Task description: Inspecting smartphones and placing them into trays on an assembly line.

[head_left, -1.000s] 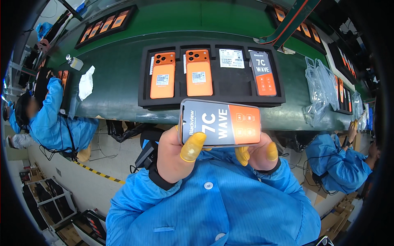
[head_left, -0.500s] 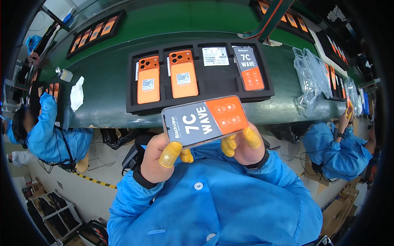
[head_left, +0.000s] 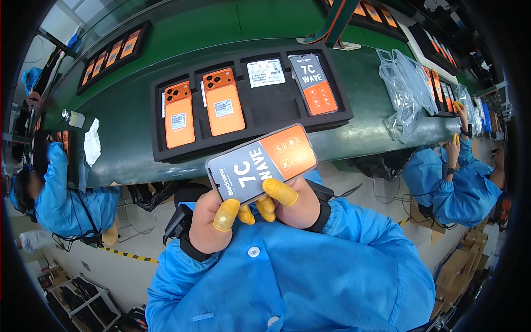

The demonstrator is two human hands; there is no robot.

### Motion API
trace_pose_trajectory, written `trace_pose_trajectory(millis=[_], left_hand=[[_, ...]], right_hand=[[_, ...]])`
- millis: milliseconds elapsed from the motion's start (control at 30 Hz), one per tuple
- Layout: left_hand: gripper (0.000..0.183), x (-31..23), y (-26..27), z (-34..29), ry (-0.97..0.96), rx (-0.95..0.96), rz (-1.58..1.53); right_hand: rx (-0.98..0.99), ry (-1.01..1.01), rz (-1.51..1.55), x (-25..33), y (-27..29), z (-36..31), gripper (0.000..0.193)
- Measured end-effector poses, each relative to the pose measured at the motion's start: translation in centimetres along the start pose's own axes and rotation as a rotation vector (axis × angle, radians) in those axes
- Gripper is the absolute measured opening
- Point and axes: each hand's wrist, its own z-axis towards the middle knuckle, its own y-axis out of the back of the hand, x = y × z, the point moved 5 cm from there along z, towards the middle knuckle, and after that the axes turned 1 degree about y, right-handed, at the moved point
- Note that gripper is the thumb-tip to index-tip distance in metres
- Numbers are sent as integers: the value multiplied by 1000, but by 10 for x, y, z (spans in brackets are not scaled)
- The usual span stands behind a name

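Observation:
Both my hands hold a smartphone point(head_left: 251, 166) tilted above the front edge of a black foam tray point(head_left: 271, 108). Its face, with a grey and orange printed film, is turned up. My left hand point(head_left: 213, 221) grips the lower left corner, and my right hand point(head_left: 293, 202) pinches the near long edge, its thumb over the face. Yellow finger cots cover several fingertips. In the tray lie two orange phones point(head_left: 180, 124) point(head_left: 223, 105), backs up with white labels. A matching film-covered phone point(head_left: 315, 83) fills the right slot; beside it is a white label point(head_left: 265, 73).
Clear plastic bags point(head_left: 406, 88) lie right of the tray. At left are white paper point(head_left: 93, 143) and a small bottle point(head_left: 73, 118). More phone trays point(head_left: 113, 52) stand farther back, near a green post point(head_left: 338, 25). Co-workers in blue point(head_left: 72, 202) point(head_left: 428, 177) sit on both sides.
The held phone has tilted, its right end rising, and shifted slightly left. My right hand has slid from its right end toward the middle, bringing the thumb onto its face.

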Motion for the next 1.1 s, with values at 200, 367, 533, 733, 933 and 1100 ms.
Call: trace_pose_trajectory(millis=[200,367,533,733,933,1100], left_hand=[[46,5,7,1,42,55,-51],[40,3,19,3,121,61,-63],[38,0,21,5,127,105,-60],[32,3,14,7,119,38,-47],[31,10,11,5,110,34,-45],[32,17,8,4,145,27,-69]], right_hand=[[-16,38,-28,14,-1,2,27],[26,9,-42,18,5,7,25],[57,-10,-4,14,4,10,24],[168,-47,-80,1,-20,8,26],[149,12,-114,-1,-18,9,26],[115,22,-114,-4,-13,11,27]])
